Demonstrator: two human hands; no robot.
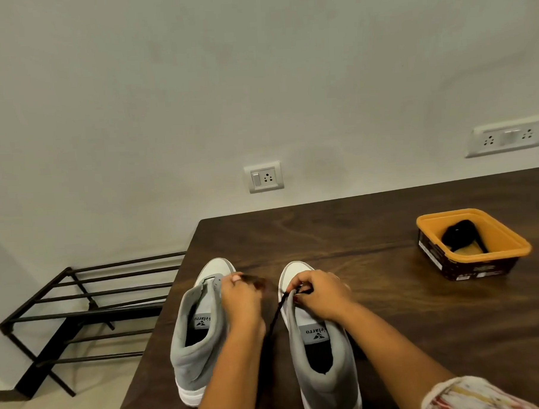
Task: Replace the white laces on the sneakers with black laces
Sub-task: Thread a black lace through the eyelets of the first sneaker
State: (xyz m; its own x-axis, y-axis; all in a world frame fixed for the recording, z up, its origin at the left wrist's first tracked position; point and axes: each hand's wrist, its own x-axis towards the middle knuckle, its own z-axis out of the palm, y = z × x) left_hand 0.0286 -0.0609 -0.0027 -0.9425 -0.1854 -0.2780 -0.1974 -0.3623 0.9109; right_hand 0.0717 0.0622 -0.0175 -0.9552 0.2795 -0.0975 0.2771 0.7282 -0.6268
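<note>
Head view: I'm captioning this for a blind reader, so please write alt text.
The right hand pinches a black lace at the right sneaker while the left hand grips its other end by the left sneaker, on a dark table. An orange-rimmed tub holds a dark bundle.

Grey with white toes and soles, the left sneaker (200, 337) and right sneaker (324, 356) sit on a dark brown wood-grain table (390, 307) with a black lace (277, 312). An orange-rimmed dark brown tub (517, 249), black rack (81, 305), off-white wall (195, 84) and red-and-yellow-streaked white sleeve (468, 396) frame them.
</note>
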